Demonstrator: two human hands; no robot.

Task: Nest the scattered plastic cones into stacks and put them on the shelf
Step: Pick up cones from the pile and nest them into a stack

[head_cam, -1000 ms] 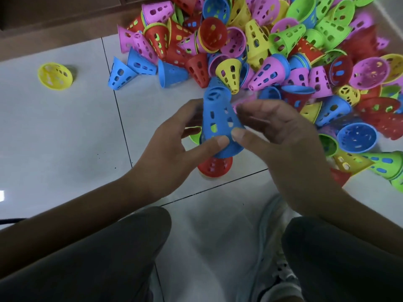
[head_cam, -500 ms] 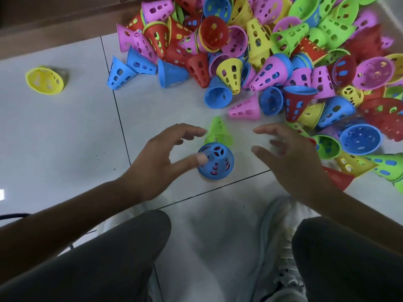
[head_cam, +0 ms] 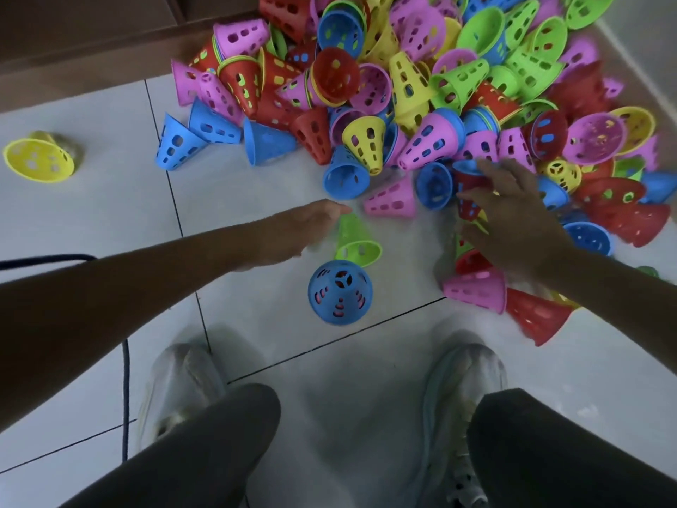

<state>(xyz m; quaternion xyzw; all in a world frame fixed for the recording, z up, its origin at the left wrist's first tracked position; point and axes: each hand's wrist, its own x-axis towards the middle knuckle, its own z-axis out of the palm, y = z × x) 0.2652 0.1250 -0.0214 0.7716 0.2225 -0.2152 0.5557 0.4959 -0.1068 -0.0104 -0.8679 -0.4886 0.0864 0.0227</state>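
Note:
A short stack topped by a blue cone [head_cam: 340,292] stands upright on the tile floor between my hands, with red showing through its holes. My left hand [head_cam: 304,229] reaches over the floor, its fingertips at the tip of a green cone [head_cam: 357,238] lying just behind the stack. My right hand [head_cam: 513,214] is spread over the near edge of the big cone pile [head_cam: 421,78], fingers extended onto a red cone [head_cam: 467,185] with a blue one nested in it. Neither hand holds anything. No shelf is in view.
A lone yellow cone [head_cam: 36,161] lies far left. Pink [head_cam: 476,289] and red [head_cam: 535,317] cones lie under my right forearm. A dark cable [head_cam: 125,361] runs beside my left shoe [head_cam: 183,390]. Wooden furniture [head_cam: 73,31] borders the floor at top left.
Both hands held the blue stack a second ago, then set it down and let go. My left hand moved forward to the green cone, and my right hand reached into the pile.

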